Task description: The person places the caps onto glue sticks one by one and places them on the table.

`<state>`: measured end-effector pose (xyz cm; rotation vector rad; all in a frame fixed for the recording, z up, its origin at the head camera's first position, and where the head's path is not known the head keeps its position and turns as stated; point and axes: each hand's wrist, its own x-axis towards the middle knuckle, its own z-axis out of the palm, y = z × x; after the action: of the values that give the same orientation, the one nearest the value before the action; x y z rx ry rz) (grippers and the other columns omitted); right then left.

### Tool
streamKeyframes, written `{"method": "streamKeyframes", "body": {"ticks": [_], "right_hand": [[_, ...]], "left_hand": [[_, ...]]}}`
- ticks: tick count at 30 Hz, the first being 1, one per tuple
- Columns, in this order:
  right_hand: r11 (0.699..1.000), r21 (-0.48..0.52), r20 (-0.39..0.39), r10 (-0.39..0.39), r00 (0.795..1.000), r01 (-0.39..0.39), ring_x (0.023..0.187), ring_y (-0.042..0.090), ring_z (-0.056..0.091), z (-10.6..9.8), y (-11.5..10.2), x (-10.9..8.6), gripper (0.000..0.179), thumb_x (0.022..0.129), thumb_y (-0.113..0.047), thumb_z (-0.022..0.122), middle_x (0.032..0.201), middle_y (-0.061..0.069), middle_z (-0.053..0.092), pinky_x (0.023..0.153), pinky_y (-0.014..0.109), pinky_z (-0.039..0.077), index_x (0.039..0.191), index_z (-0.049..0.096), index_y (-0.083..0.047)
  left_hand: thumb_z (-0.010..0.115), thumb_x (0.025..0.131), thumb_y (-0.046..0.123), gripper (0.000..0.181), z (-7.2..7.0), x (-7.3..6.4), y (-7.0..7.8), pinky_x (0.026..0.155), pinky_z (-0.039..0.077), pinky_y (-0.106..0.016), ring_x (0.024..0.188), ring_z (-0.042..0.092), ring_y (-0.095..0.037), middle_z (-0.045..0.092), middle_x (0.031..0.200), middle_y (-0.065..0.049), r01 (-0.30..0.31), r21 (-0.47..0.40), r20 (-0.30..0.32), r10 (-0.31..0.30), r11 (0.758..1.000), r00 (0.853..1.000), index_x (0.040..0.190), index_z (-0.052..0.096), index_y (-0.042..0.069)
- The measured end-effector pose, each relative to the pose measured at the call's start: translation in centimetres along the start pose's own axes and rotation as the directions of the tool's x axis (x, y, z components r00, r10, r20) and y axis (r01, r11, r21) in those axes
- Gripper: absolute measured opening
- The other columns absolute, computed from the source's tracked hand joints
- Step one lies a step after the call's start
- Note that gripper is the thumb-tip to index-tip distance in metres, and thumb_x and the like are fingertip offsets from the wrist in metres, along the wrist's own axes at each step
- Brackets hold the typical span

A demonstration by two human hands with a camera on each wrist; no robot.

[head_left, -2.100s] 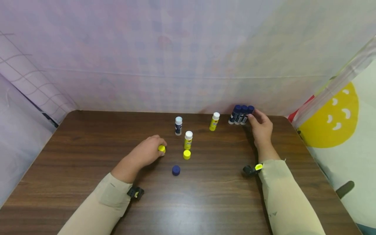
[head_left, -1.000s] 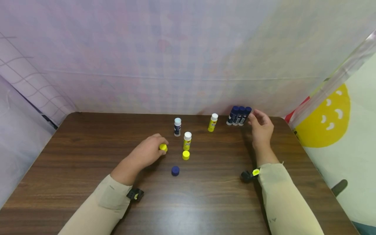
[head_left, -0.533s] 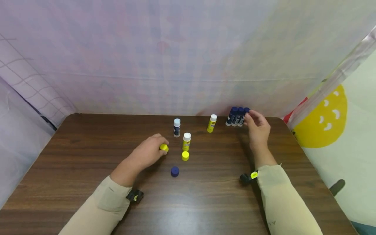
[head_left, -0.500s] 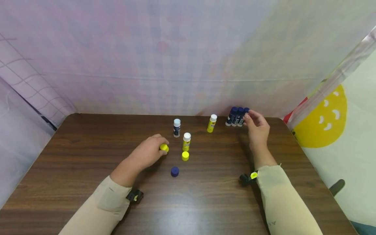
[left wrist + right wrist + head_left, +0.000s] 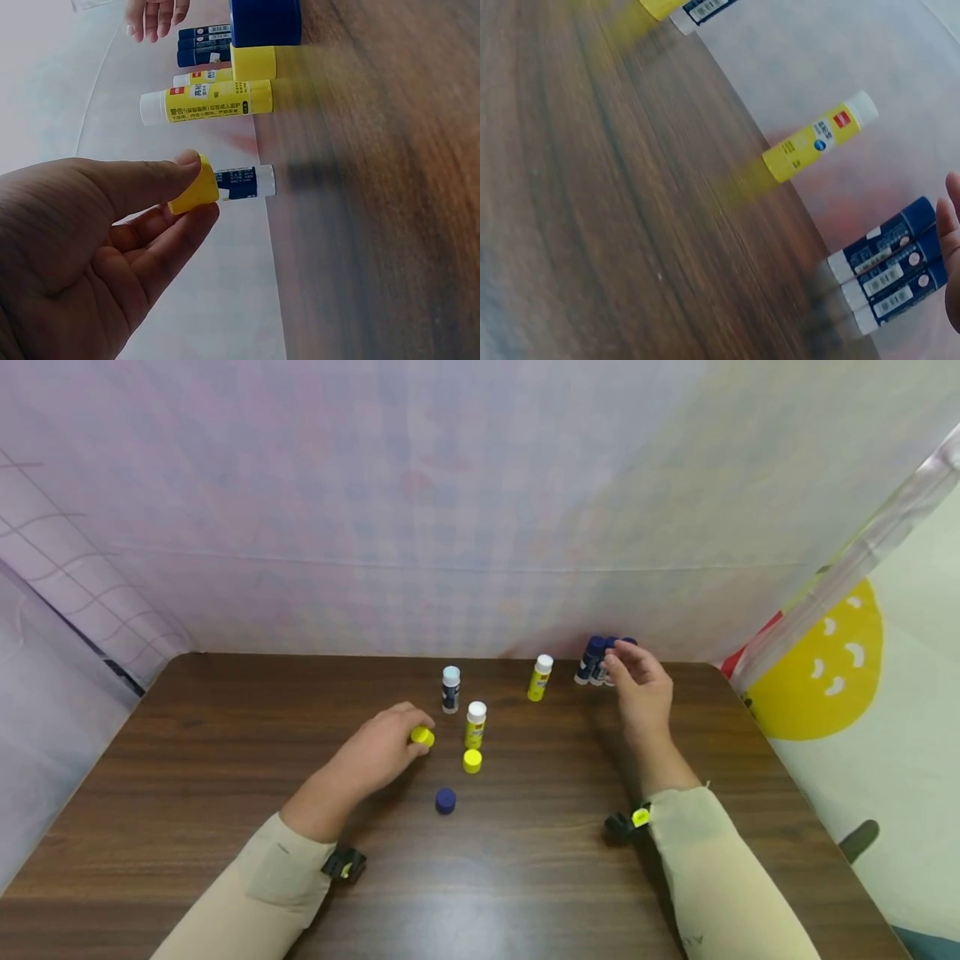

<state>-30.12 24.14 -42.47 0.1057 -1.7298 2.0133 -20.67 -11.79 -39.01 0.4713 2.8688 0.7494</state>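
Note:
My left hand [image 5: 375, 747] pinches a yellow cap [image 5: 193, 191] between thumb and fingertips, just left of the uncapped glue sticks. At the back right, three dark blue capped glue sticks [image 5: 885, 266] stand upright side by side. My right hand [image 5: 647, 697] is in front of them in the head view, partly covering them, fingers loosely bent and holding nothing. One yellow glue stick [image 5: 476, 727] with a white top stands near the middle, another yellow glue stick [image 5: 539, 679] farther back. A blue glue stick [image 5: 450, 691] with a pale top stands behind the left hand.
A second yellow cap [image 5: 472, 762] sits right in front of the middle yellow stick, and a dark blue cap [image 5: 446, 802] lies nearer the person. The wooden table [image 5: 187, 727] ends at a pale cloth backdrop [image 5: 360, 602].
My right hand has come away from the rightmost blue glue stick and moved left across the front of the row. The left hand keeps its pinch on the yellow cap, nearly still.

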Motion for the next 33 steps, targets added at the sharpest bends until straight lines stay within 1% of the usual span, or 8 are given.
{"method": "streamKeyframes", "body": {"ticks": [5, 11, 13, 18, 22, 26, 29, 33], "right_hand": [[1.0, 0.004, 0.029, 0.0, 1.0, 0.0, 0.08, 0.004, 0.071, 0.6, -0.4, -0.4, 0.034, 0.097, 0.004, 0.067, 0.094, -0.006, 0.075, 0.07, 0.016, 0.059, 0.126, 0.059, 0.02], [1.0, 0.022, 0.069, -0.01, 0.998, 0.008, 0.082, 0.008, 0.071, 1.4, -0.8, -0.8, 0.019, 0.096, 0.004, 0.068, 0.096, -0.002, 0.075, 0.069, 0.018, 0.06, 0.114, 0.073, -0.001], [1.0, 0.007, 0.083, -0.01, 0.997, 0.009, 0.083, 0.008, 0.071, 1.5, -0.9, -1.0, 0.02, 0.096, 0.002, 0.07, 0.098, -0.002, 0.075, 0.071, 0.019, 0.06, 0.116, 0.072, 0.001], [0.999, -0.043, 0.119, 0.011, 0.993, -0.006, 0.088, 0.007, 0.071, 1.9, -0.9, -1.4, 0.037, 0.097, -0.001, 0.07, 0.1, -0.006, 0.075, 0.077, 0.021, 0.061, 0.128, 0.061, 0.016], [0.999, -0.042, 0.153, 0.011, 0.988, -0.004, 0.089, 0.008, 0.071, 2.3, -0.9, -1.8, 0.027, 0.097, 0.001, 0.069, 0.102, -0.004, 0.075, 0.079, 0.021, 0.062, 0.124, 0.068, 0.006], [0.999, -0.047, 0.188, -0.002, 0.982, 0.011, 0.088, 0.007, 0.071, 2.9, -1.1, -2.4, 0.03, 0.097, 0.002, 0.069, 0.104, 0.0, 0.074, 0.078, 0.019, 0.061, 0.126, 0.065, 0.009], [0.998, -0.055, 0.211, 0.007, 0.977, 0.005, 0.088, 0.007, 0.071, 3.4, -1.3, -2.7, 0.037, 0.097, 0.005, 0.068, 0.105, 0.003, 0.075, 0.077, 0.019, 0.061, 0.13, 0.058, 0.018], [0.997, -0.083, 0.24, 0.027, 0.97, -0.007, 0.088, 0.007, 0.071, 3.9, -1.4, -3.1, 0.037, 0.096, 0.005, 0.068, 0.106, 0.003, 0.075, 0.076, 0.018, 0.061, 0.13, 0.059, 0.016]], "left_hand": [[0.073, 0.098, 0.012, 0.033, 0.0, 0.0, 0.1, 0.103, 0.057, -0.044, 0.115, 0.067, -0.025, 0.067, 0.125, -0.009, 0.0, -0.003, -0.006, 0.0, 1.0, 1.0, 0.13, 0.068, 0.004], [0.074, 0.097, 0.011, 0.033, -0.2, -0.1, 0.3, 0.103, 0.058, -0.044, 0.116, 0.067, -0.025, 0.067, 0.126, -0.009, -0.011, -0.008, -0.021, 0.011, 1.0, 1.0, 0.129, 0.069, 0.004], [0.074, 0.097, 0.011, 0.033, -0.2, -0.2, 0.3, 0.103, 0.058, -0.044, 0.115, 0.067, -0.025, 0.067, 0.126, -0.009, -0.019, -0.009, -0.034, 0.019, 1.0, 0.999, 0.129, 0.069, 0.005], [0.075, 0.096, 0.011, 0.033, -0.1, -0.2, 0.3, 0.103, 0.058, -0.044, 0.115, 0.067, -0.025, 0.067, 0.126, -0.008, -0.043, -0.01, -0.062, 0.042, 0.999, 0.997, 0.128, 0.069, 0.005], [0.075, 0.096, 0.011, 0.033, -0.2, -0.3, 0.5, 0.103, 0.058, -0.044, 0.115, 0.067, -0.025, 0.067, 0.126, -0.008, -0.048, -0.013, -0.074, 0.046, 0.999, 0.996, 0.128, 0.069, 0.005], [0.075, 0.096, 0.012, 0.034, -0.3, -0.3, 0.5, 0.104, 0.057, -0.043, 0.115, 0.067, -0.025, 0.067, 0.126, -0.008, -0.064, -0.009, -0.093, 0.063, 0.998, 0.994, 0.129, 0.069, 0.005], [0.075, 0.096, 0.011, 0.034, -0.3, -0.3, 0.6, 0.104, 0.057, -0.043, 0.115, 0.067, -0.025, 0.067, 0.126, -0.008, -0.072, -0.006, -0.103, 0.071, 0.997, 0.992, 0.129, 0.069, 0.005], [0.076, 0.096, 0.012, 0.035, -0.4, -0.4, 0.7, 0.103, 0.057, -0.043, 0.116, 0.067, -0.024, 0.067, 0.126, -0.007, -0.067, -0.016, -0.106, 0.065, 0.998, 0.992, 0.129, 0.069, 0.005]]}}
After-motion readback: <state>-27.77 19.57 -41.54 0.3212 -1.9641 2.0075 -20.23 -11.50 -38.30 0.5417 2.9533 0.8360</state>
